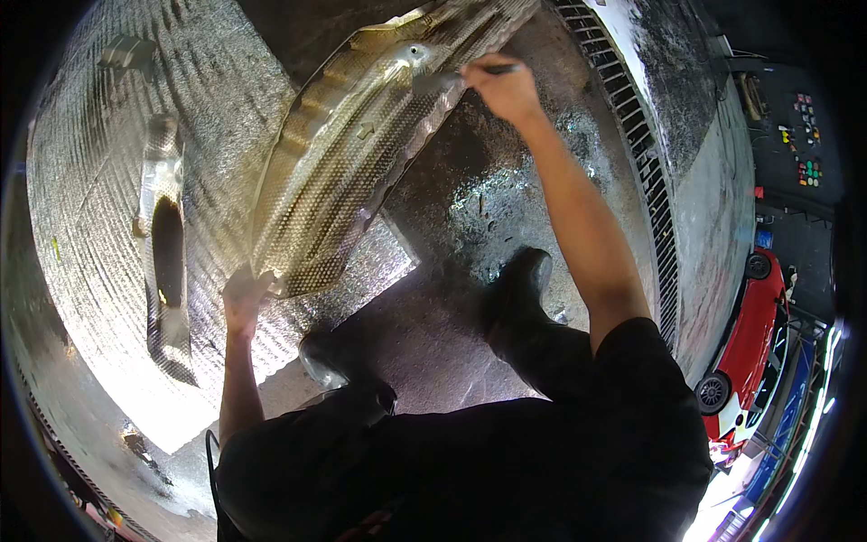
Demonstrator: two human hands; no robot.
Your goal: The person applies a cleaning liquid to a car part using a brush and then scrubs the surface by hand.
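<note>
Before me, tilted over the floor, is a long dimpled sheet-metal panel [339, 169], probably a vehicle heat shield. It has wavy crimped edges, brownish stains, a raised arrow mark and a round hole near its far end. My left hand [247, 298] grips the panel's near left corner. In my right hand [502, 85] is a brush [437, 82] with a dark handle. Its blurred head lies over the panel's right side near the hole; whether it touches the metal I cannot tell.
A large ridged, silvery sheet [223, 135] covers the floor at left. On it lie a narrow dimpled metal shield [166, 251] with a dark opening and a small metal bracket [129, 54]. A drain grate [633, 122] curves along the right; a red car [745, 339] stands beyond.
</note>
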